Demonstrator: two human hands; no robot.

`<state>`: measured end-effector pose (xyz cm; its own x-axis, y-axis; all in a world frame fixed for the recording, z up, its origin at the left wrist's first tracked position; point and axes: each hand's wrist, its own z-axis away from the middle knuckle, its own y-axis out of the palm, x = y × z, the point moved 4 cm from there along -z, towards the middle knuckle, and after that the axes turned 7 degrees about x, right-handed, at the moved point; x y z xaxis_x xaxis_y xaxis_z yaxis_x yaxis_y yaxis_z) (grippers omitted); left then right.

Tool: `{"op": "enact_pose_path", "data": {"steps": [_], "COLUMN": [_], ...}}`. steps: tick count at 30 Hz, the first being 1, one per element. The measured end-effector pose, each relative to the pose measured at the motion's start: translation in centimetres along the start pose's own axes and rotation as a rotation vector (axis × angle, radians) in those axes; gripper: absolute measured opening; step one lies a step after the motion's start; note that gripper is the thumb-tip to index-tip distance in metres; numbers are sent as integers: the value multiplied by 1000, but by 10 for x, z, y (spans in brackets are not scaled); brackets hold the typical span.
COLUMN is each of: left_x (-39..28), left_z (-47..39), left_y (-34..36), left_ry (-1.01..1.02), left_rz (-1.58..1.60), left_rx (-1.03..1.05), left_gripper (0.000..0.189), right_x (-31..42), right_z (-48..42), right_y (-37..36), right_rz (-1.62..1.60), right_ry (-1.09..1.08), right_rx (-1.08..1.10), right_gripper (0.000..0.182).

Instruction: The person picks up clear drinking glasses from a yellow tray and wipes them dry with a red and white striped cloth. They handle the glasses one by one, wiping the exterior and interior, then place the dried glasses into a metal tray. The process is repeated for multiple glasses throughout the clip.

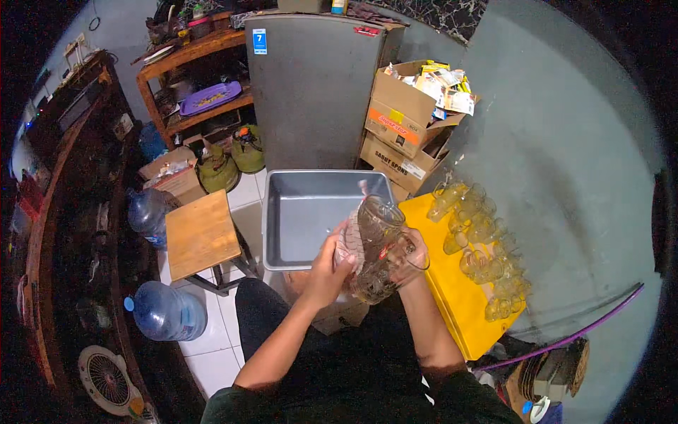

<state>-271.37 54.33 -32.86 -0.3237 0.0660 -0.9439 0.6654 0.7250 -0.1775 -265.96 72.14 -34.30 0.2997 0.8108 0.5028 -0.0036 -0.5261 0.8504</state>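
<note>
A clear glass mug (378, 249) is tilted between my two hands, over the near right corner of a grey rectangular basin (296, 228). My left hand (331, 265) presses a pinkish checked cloth (349, 241) against the mug's left side. My right hand (416, 254) grips the mug from the right, near its handle; some of its fingers show through the glass. The basin's visible floor holds nothing that I can make out. To the right, many glass mugs (479, 265) are grouped on a yellow surface (450, 302).
A small wooden-topped stool (204, 233) is at the left, beside large blue water bottles (169, 312). Green gas cylinders (218, 169) stand behind it. A grey refrigerator (312, 95) rises beyond the basin, with stacked cardboard boxes (397, 116) to its right. A purple hose-like strip (572, 334) crosses the lower right.
</note>
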Motion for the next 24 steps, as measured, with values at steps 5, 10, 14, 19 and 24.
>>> {"op": "enact_pose_path", "data": {"steps": [5,10,14,19,24], "left_x": [1,15,48,-32,-77], "left_z": [-22,-11,-7,-20,-36], "left_y": [-4,-5,-18,-38,-19], "left_ry": [-108,-67,-189,269,384], "left_rz": [399,416,487,-23,-466], "left_rx": [-41,-127,-298,-99,536], "left_gripper": [48,42,40,33,31], "right_x": [-22,-25,-21,-29,-36], "right_z": [5,0,4,9,-4], "right_y": [-13,-2,0,12,21], "right_rz": [110,92,77,582,649], "right_ry": [61,91,215,137,-127], "right_rx": [-304,-221,7,-302,-298], "right_gripper": [25,48,76,94,112]}}
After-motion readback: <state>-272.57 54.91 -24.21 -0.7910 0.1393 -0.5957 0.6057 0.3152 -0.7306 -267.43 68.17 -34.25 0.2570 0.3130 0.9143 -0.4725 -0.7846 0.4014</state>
